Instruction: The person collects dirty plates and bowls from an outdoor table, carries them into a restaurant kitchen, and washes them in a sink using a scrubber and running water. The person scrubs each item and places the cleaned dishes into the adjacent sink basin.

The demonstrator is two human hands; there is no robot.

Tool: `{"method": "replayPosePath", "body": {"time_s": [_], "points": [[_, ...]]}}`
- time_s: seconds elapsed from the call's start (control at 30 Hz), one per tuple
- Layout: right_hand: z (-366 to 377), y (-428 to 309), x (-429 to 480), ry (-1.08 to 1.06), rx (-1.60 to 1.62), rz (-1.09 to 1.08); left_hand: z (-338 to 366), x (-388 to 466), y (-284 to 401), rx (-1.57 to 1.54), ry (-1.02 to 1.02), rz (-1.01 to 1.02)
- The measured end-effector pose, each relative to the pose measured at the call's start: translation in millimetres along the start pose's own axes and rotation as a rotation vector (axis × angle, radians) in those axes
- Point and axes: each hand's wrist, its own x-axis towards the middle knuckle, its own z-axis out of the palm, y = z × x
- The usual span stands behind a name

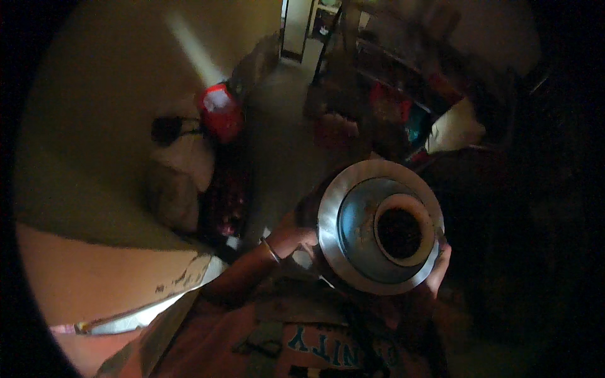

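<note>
A round metal vessel (357,227) is held up in front of my chest. It has a broad shiny flange, a sunken ring inside that, and a raised collar around a dark opening (400,233). What lies inside the opening is too dark to tell. On the vessel's left side is my left hand (293,238), with a bangle (270,250) at the wrist. My right hand (439,271) grips the opposite side near the lower right of the flange. The vessel hides most of the fingers of both hands.
A narrow floor strip (283,127) leads toward a lit doorway (298,33). Along the left wall stand a red object (221,115) with a pale top and some pale bundles (186,160). Dim clutter with a pale cloth-like item (456,127) lies at right.
</note>
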Motion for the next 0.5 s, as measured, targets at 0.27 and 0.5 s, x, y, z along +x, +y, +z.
{"method": "replayPosePath", "body": {"time_s": [0.27, 0.5], "points": [[169, 51, 173, -0.153, 0.491, 0.158, -141, 157, 13, 0.512, 0.153, 0.231], [285, 67, 368, -0.253, 0.672, 0.284, -219, 273, 121, 0.123, 0.344, 0.076]]}}
